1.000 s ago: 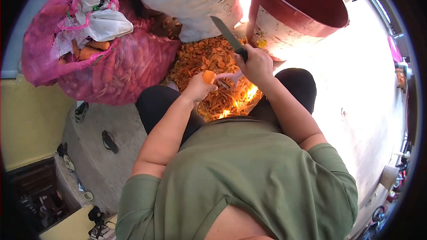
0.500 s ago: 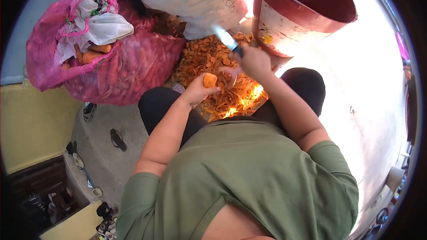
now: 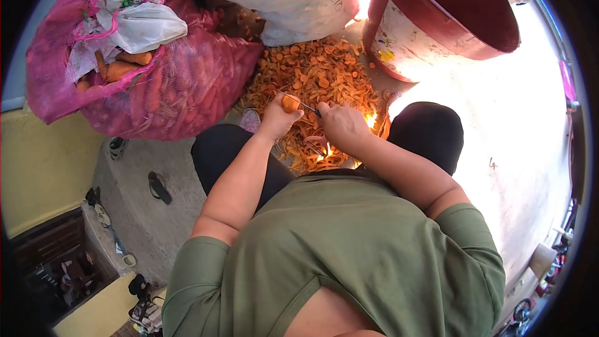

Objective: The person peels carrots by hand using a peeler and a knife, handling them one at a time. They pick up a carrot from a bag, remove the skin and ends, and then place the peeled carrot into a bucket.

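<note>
Where the 2 hands meet above the heap (image 3: 312,75), 1 carrot and 1 knife, listed with their surroundings:

Carrot (image 3: 290,104), 1: in the left hand (image 3: 274,120), fingers curled round it, none of the palm showing; orange end exposed at the top. Long axis: cannot be told, the rest being hidden by the hand.

Knife (image 3: 309,108), 1: handle wrapped by the right hand (image 3: 343,126), fingers closed on it. Blade runs from that fist towards the left hand, sloping slightly away from the body, and reaches the carrot's side; whether the edge touches cannot be told. The carrot lies to the left of the right fist, near it.

Heap: orange peelings and round slices, below and beyond the hands, between the person's knees.

Pink item (image 3: 318,143), 1: just below the right hand; kind unclear.

Net bag (image 3: 187,87), pink: beyond the left knee, carrots at its mouth.

Sack (image 3: 281,0), white: beyond the heap, handwritten "Dindo" in dark letters.

Bucket (image 3: 430,19), red: right of the sack; worn pale patch, yellow mark, no legible brand.
</note>
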Available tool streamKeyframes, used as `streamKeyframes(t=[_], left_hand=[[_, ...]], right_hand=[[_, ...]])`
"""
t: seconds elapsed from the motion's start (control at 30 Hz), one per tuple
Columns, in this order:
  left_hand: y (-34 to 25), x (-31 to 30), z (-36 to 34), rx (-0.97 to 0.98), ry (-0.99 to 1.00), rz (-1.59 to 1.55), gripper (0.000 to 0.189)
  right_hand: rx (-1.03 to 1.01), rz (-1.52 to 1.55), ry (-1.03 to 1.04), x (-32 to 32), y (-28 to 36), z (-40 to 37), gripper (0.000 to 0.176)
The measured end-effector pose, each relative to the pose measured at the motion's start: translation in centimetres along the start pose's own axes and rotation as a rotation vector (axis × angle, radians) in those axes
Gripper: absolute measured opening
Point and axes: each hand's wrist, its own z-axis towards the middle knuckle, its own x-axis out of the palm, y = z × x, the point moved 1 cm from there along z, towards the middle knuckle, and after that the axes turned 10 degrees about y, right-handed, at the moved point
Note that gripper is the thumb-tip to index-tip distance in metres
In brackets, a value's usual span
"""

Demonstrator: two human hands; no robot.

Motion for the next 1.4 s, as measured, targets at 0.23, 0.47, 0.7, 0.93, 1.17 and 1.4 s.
streamKeyframes(t=[0.23,0.47,0.7,0.93,1.17,1.4], left_hand=[[0.4,0.3,0.8,-0.108,-0.119,0.428,0.029],[-1.5,-0.2,1.9,0.117,-0.233,0.420,0.030],[-0.4,-1.0,2.6,0.078,-0.226,0.345,0.026],[-1.2,-0.5,2.7,0.033,-0.177,0.323,0.026],[0.8,0.2,3.5,-0.020,-0.124,0.335,0.028],[-1.1,0.3,2.7,-0.056,0.113,0.301,0.026]], right_hand=[[0.016,0.075,0.169,0.4,-0.3,1.7,0.018],[0.091,0.033,0.109,6.2,-3.4,4.8,0.020],[0.022,0.067,-0.104,0.5,-1.6,3.5,0.037],[-0.028,0.028,-0.067,0.1,-0.7,2.5,0.052],[0.035,0.082,0.080,0.1,-1.2,3.2,0.046],[0.023,0.058,0.055,0.7,-1.5,3.9,0.046]])
